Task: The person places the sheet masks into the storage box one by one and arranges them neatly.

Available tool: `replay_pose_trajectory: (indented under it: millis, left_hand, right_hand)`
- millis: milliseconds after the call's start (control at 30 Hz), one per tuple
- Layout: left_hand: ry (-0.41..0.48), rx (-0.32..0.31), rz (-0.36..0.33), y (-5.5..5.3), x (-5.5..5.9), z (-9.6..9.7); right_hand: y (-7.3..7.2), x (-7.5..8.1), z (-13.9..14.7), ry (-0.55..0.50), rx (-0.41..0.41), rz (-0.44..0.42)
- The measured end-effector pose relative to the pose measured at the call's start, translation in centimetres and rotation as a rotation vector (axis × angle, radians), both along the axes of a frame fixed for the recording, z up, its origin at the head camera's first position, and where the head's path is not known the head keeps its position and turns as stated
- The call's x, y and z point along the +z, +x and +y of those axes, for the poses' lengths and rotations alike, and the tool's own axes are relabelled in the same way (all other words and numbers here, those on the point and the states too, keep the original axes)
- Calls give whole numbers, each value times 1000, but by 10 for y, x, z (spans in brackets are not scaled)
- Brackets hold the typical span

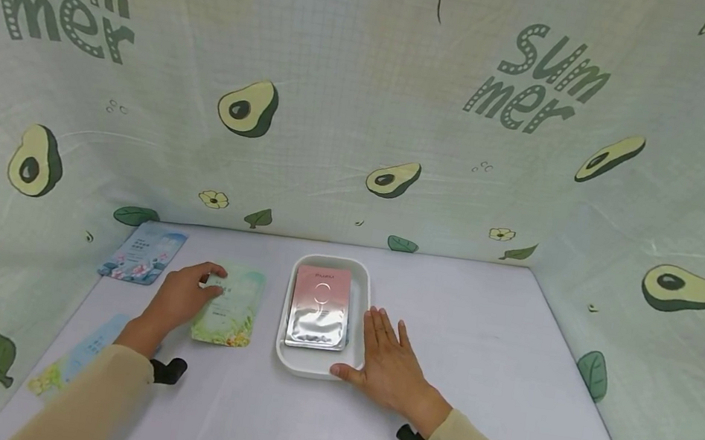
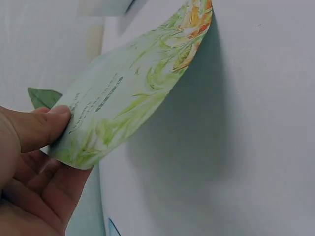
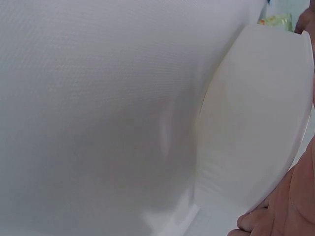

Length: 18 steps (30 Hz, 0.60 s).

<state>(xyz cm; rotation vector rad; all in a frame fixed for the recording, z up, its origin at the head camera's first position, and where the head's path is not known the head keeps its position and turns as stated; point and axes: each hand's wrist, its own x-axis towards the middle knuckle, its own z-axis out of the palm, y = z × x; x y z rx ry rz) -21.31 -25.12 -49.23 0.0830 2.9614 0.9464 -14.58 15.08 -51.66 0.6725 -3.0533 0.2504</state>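
Note:
My left hand (image 1: 179,295) pinches a pale green sheet-mask packet (image 1: 230,308) by its left edge, left of the tray. In the left wrist view, the thumb (image 2: 42,129) lies on the packet's face with fingers behind it, and the packet slants above the tabletop over its shadow. My right hand (image 1: 389,368) rests against the right side of a white tray (image 1: 305,364), fingers straight and thumb at its near right corner. Inside the tray lies a pink and silver mask packet (image 1: 320,306). The right wrist view shows the tray's outer wall (image 3: 256,113) close beside the hand.
A blue floral packet (image 1: 145,253) lies at the table's far left corner. Another light blue and yellow packet (image 1: 79,354) lies partly hidden under the left forearm. A printed cloth (image 1: 342,98) with avocados hangs around the back and sides of the white table (image 1: 479,328).

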Motion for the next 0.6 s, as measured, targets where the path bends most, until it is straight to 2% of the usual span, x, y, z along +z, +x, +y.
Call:
replay_pose_trajectory:
  millis: [267,400,600]
  left_hand:
    - [45,-16,-101,6,-4,-6]
    - [100,5,-88,7,-1,-8]
    - [244,25,-64,9,9,-11]
  right_hand:
    - [0,-2,1,6,1,4]
    - [0,-2,1,6,2,5]
    - [0,-1,0,6,4,6]
